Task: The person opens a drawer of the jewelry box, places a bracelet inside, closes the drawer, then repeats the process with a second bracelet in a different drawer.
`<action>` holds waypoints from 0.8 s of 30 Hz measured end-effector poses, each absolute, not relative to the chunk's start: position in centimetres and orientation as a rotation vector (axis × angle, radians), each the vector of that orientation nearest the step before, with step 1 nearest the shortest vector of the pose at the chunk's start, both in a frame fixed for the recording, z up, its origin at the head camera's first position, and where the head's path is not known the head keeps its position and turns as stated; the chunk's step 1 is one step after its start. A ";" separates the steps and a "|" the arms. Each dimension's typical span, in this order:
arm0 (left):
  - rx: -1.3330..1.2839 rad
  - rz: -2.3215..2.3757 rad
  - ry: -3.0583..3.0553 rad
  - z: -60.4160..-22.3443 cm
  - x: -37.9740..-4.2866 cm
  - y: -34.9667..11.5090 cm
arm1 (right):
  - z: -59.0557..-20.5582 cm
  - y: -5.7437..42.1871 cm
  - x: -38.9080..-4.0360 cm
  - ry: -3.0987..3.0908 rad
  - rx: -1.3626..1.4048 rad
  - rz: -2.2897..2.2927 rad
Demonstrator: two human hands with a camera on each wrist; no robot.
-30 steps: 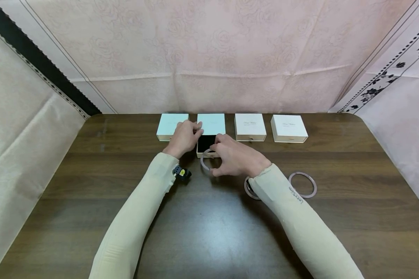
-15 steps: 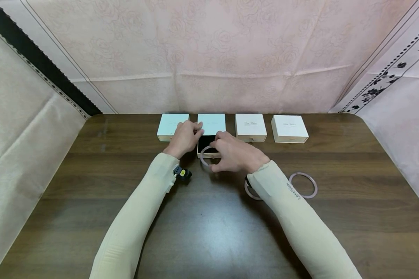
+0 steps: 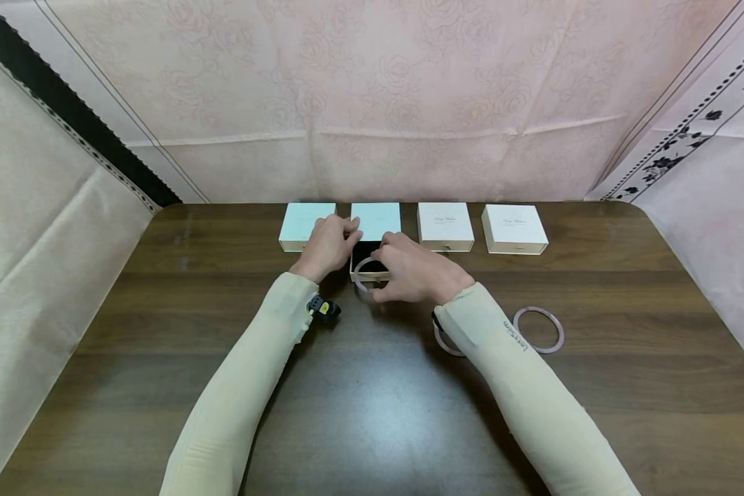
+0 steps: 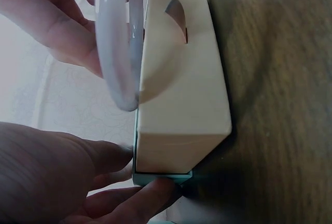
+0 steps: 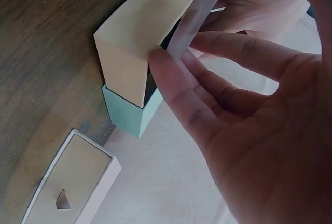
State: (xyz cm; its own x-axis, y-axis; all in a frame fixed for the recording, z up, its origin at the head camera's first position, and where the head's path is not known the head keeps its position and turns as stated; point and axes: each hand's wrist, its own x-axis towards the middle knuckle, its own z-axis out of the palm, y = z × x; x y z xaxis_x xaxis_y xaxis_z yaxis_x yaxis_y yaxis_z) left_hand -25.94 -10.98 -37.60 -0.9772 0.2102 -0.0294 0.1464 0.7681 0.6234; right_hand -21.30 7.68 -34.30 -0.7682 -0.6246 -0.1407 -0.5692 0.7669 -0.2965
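My right hand [image 3: 418, 272] pinches a pale lilac bangle [image 3: 357, 278] between thumb and fingers. The bangle stands tilted over the pulled-out drawer [image 4: 181, 94] of the second box from the left. That drawer has a dark inside, a cream front and a small ribbon pull [image 4: 177, 14]. Its teal sleeve [image 3: 376, 219] is gripped at the left side by my left hand [image 3: 327, 244], with the thumb and fingers at the sleeve's edge in the left wrist view. In the right wrist view, my fingertips hold the bangle [image 5: 189, 27] right at the drawer's rim.
Another teal box [image 3: 306, 219] stands left of the open one, partly behind my left hand. Two white boxes [image 3: 444, 224] with closed drawers stand to the right. Two more bangles lie on the wooden table [image 3: 372, 427], one bangle [image 3: 561, 336] beyond my right forearm, the other [image 3: 449, 352] partly under it.
My right hand has shifted slightly away from me with the bangle, bringing it further over the open drawer. My left hand has stayed in place on the sleeve.
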 end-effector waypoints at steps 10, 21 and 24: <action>0.310 1.006 2.883 -37.6 -25.9 -11.1 | -33.9 7.2 -21.8 2.745 -0.930 -0.318; 0.303 1.005 2.871 -37.7 -26.1 -11.0 | -34.1 7.0 -22.4 2.737 -0.893 -0.325; 0.301 1.001 2.872 -37.7 -26.0 -10.9 | -34.2 7.0 -22.5 2.745 -0.879 -0.320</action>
State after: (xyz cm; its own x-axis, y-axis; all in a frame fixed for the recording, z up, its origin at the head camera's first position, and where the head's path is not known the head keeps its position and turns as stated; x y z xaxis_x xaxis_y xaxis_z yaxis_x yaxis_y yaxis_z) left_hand -26.02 -10.93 -37.72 -0.9769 0.2129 -0.0159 0.1569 0.7663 0.6230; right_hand -22.50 6.97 -34.16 -0.7897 -0.5920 -0.1610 -0.5391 0.7949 -0.2783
